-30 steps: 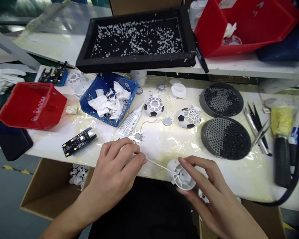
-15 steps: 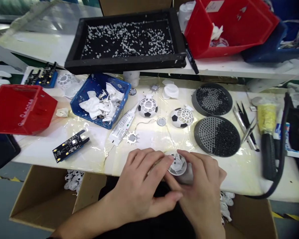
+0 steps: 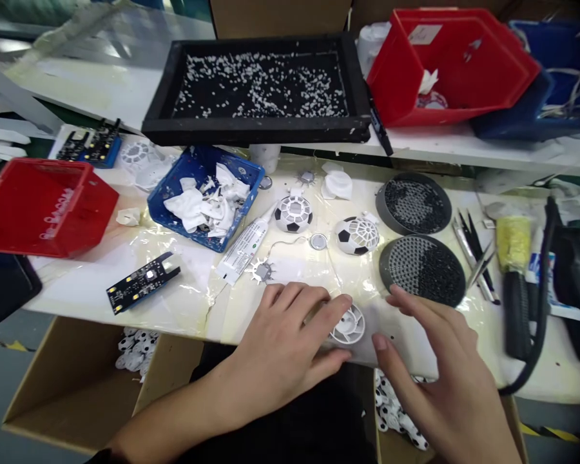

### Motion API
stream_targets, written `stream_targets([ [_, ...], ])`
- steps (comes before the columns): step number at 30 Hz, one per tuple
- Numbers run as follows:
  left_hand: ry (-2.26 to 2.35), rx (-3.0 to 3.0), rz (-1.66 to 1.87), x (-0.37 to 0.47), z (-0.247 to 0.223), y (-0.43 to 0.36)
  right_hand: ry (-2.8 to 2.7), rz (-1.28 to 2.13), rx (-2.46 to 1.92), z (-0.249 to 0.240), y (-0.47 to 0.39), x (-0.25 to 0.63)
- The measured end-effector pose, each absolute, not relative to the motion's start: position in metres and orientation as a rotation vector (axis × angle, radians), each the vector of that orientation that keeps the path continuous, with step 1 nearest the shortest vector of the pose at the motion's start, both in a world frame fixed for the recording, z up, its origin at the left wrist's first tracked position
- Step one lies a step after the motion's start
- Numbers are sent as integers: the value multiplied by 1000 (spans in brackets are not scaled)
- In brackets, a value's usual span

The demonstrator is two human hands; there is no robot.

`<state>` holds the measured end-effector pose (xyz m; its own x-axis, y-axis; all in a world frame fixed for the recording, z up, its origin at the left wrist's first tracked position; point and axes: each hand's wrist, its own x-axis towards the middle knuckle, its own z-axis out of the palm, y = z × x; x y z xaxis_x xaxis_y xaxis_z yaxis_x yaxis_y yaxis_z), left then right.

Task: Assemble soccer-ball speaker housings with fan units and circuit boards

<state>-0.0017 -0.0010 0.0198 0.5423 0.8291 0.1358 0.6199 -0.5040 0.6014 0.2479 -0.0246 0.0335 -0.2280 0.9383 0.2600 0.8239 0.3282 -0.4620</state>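
My left hand (image 3: pixel 290 345) has its thumb and fingers closed around a white spoked round plastic part (image 3: pixel 352 325) at the table's front edge; the hand covers its left side. My right hand (image 3: pixel 447 370) is apart from that part, fingers spread, with nothing in it. The nearest thing to its fingertips is a dark grey round tray (image 3: pixel 389 270) of small black pieces. Beyond the hands lie two soccer-ball half shells (image 3: pixel 294 216) with white lattice tops, a silver disc (image 3: pixel 318 241), a spiky silver piece (image 3: pixel 261 270) with a thin wire, and a white tube (image 3: pixel 244 250).
A blue bin (image 3: pixel 157 209) holds white scraps, beside a red bin (image 3: pixel 84 222). A black circuit board (image 3: pixel 142 283) lies front left. Tweezers (image 3: pixel 476 258) and a yellow-and-black brush (image 3: pixel 515 277) lie right. A black tray (image 3: pixel 256 131) stands on the shelf. Cardboard boxes (image 3: pixel 77 393) with ball parts sit below.
My right hand has let go of the white spoked part and moved right, its fingers spreading. My left hand still holds the part. The view has shifted slightly.
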Motion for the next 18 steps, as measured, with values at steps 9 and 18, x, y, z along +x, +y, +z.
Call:
stream_targets([
  [9, 1214, 2224, 593, 3, 17, 6, -2325, 181, -1308, 73, 24, 217],
  [18, 988, 2430, 703, -9, 5, 1, -2799, 356, -1297, 80, 93, 133],
])
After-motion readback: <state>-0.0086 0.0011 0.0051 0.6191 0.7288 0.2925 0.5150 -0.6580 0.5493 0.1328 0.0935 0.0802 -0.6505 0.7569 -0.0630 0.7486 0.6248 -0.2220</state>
